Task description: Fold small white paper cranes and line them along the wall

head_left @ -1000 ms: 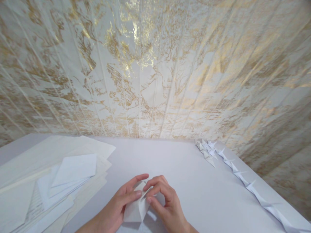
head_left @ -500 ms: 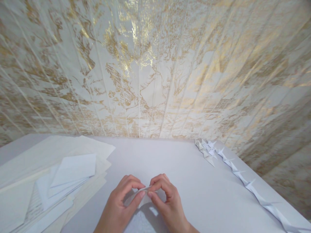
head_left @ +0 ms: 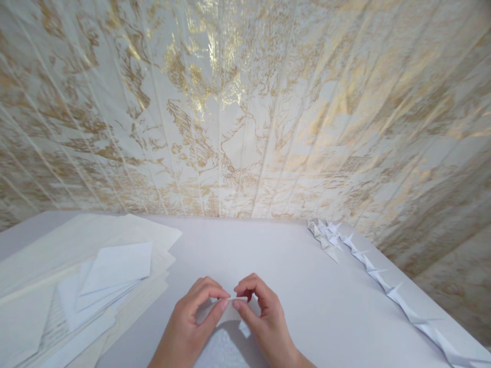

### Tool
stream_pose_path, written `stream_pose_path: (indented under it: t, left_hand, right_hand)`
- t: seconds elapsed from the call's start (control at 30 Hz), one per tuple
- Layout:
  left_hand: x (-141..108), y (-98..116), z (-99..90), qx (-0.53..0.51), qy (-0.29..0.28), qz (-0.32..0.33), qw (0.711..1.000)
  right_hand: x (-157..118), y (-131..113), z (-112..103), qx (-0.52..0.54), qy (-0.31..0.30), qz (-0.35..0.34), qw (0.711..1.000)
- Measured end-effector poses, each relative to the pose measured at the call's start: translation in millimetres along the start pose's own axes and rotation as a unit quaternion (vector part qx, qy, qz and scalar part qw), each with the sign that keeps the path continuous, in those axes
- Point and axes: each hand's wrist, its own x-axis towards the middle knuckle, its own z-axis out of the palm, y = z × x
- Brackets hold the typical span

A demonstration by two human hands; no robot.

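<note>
Between my hands, just above the near part of the white table (head_left: 268, 245), is a small folded white paper (head_left: 232, 311). My left hand (head_left: 197, 312) pinches its left edge between thumb and fingertips. On the right side, my right hand (head_left: 264, 314) has its thumb against the paper's upper edge, with the fingers curled close behind it. A pale flap of the paper shows beside the right thumb. The lower folds lie partly in shadow and behind the fingers.
Loose white sheets (head_left: 118, 266) lie on larger cream papers (head_left: 153, 230) at the left. Folded pointed paper pieces (head_left: 378, 278) run in a line along the right table edge, with several more clustered (head_left: 325, 236) at its far end. A gold-patterned curtain (head_left: 238, 128) hangs behind the table.
My right fingers have lifted slightly and drawn back from the paper's top edge, which now shows straight between both thumbs. My left hand has barely moved.
</note>
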Motion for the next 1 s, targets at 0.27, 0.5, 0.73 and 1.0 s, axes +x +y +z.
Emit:
stream_pose_path:
  t: [0.27,0.5,0.73,1.0]
  left_hand:
    - [2.9,-1.3,-0.6,0.011,-0.002,0.001,1.0]
    - [-2.3,7.5,0.6,-0.011,0.065,0.01,0.998]
    - [-9.3,12.4,16.5,-0.123,-0.019,-0.131,0.984]
    - [1.3,2.0,3.7,0.015,-0.028,-0.088,0.996]
  right_hand:
    - [1.5,-2.0,0.9,-0.012,-0.008,0.0,1.0]
    - [4.5,-0.3,-4.6,-0.055,0.039,-0.065,0.996]
    - [0.0,-9.9,-6.9,-0.227,-0.017,-0.239,0.944]
    - [-1.1,-15.3,-9.7,-0.307,-0.065,-0.242,0.918]
